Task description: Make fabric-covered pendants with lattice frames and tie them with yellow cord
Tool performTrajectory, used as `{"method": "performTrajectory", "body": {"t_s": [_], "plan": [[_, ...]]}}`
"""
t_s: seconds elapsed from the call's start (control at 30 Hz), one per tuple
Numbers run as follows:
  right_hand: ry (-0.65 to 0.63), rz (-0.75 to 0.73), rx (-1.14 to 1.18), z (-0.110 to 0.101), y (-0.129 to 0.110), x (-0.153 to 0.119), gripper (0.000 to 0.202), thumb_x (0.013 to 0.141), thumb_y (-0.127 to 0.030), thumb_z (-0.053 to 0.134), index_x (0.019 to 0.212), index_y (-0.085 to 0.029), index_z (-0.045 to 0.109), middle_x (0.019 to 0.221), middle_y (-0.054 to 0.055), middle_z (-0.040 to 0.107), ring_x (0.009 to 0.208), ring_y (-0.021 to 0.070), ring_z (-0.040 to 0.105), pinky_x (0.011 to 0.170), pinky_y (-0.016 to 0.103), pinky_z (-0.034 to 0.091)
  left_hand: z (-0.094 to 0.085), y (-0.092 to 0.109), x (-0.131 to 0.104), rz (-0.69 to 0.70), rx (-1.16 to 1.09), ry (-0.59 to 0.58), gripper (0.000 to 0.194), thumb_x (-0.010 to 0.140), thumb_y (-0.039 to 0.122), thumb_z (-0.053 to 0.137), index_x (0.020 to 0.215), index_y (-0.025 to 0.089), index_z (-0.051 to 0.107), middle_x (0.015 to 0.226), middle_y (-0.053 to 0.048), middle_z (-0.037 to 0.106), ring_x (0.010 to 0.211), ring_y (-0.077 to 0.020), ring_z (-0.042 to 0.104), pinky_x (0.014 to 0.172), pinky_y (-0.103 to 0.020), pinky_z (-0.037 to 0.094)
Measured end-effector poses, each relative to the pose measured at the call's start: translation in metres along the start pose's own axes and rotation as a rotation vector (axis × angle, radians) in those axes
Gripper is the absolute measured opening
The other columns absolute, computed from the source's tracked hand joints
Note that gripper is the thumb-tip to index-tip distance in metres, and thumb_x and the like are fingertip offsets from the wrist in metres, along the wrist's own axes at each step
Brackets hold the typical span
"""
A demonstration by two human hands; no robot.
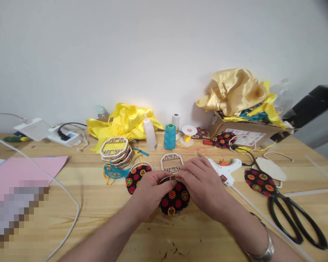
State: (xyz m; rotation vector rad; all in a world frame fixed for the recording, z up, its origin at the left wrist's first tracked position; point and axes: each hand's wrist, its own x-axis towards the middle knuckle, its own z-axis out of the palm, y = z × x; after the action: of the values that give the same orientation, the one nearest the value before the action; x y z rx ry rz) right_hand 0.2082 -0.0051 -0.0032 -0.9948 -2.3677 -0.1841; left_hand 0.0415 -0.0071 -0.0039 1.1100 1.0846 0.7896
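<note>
A round black fabric piece [174, 198] with red and orange flower patterns is between my hands. My left hand [151, 189] pinches its upper left edge with thumb and fingers. At the upper right edge, the fingers of my right hand [203, 185] are closed on the same piece. Just behind my fingers lies a light wooden lattice frame [171, 162]. Another patterned round piece [136, 177] rests left of my left hand, partly covered by it. A white glue gun [228, 171] lies right of my right hand.
Stacked lattice frames [114, 149], blue tassels [116, 171] and yellow cloth [125, 122] are at the back left. A bottle [150, 136] and teal thread [170, 137] stand mid-back. Black-handled scissors [297, 218] lie right; a white cable [73, 200] crosses the left.
</note>
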Motion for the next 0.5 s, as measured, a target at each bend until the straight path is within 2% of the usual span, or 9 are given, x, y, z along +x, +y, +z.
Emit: {"method": "performTrajectory", "body": {"t_s": [0.5], "plan": [[-0.114, -0.052, -0.094, -0.0046, -0.0058, 0.0031, 0.019, 0.088, -0.013, 0.044, 0.083, -0.015, 0.062, 0.078, 0.007, 0.061, 0.078, 0.0202, 0.049, 0.073, 0.037, 0.037, -0.0005, -0.0021, 0.0001, 0.043, 0.053, -0.011, 0.02, 0.072, 0.024, 0.063, 0.088, 0.019, 0.074, 0.077, -0.001, 0.072, 0.081, -0.0206, 0.062, 0.076, -0.028, 0.045]]}}
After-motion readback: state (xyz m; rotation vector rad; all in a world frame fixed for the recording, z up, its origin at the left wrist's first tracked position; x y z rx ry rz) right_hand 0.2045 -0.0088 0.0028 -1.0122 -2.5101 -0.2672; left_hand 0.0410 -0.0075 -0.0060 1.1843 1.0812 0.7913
